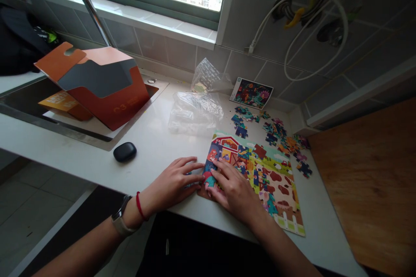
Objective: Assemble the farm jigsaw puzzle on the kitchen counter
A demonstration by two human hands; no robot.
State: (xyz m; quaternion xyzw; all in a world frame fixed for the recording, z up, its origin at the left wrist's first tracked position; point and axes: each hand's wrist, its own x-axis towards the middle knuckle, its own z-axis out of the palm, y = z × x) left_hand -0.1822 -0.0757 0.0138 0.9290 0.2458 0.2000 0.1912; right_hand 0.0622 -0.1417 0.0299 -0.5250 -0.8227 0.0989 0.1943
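Observation:
My left hand [173, 181] rests on the counter with fingers stretched out, their tips at the left edge of a farm-picture puzzle board [282, 181]. A bit of blue shows between those fingers; I cannot make out what it is. My right hand [234, 188] lies over the board's left part, fingers spread on a strip of joined jigsaw pieces [212, 156]. More pieces, among them a dark red piece [260, 151], lie on the board. The right hand hides part of the strip and the board.
Loose jigsaw pieces [276, 132] are scattered behind and right of the board. A picture card [251, 93] leans on the wall. Crumpled clear plastic bags [195, 112] lie mid-counter. An orange box [110, 99] stands in the sink [113, 140], near a black oval case [125, 152].

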